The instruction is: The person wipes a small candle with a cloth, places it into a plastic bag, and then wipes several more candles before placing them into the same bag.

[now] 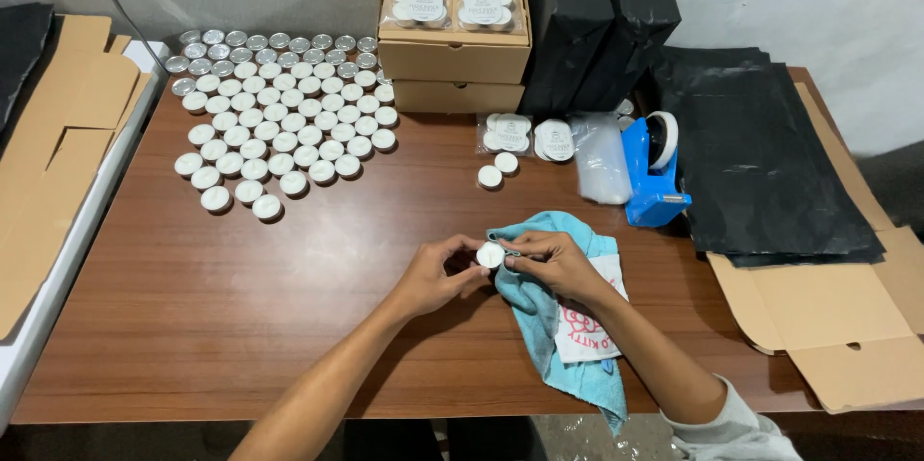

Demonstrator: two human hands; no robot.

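Observation:
My left hand (435,275) pinches a small white tealight candle (490,254) above the wooden table (241,297). My right hand (551,262) grips a light blue cloth (568,326) and presses a fold of it against the same candle. The cloth drapes down under my right forearm to the table's front edge. Both hands meet at the candle near the table's middle front.
Several rows of tealights (279,115) cover the back left. Two stacked cardboard boxes (452,57) carry bagged candles. Two loose candles (498,170), bagged packs (529,134), a clear plastic bag (602,158) and a blue tape dispenser (650,172) lie behind. Black bags (760,153) and flat cardboard (837,317) fill the right.

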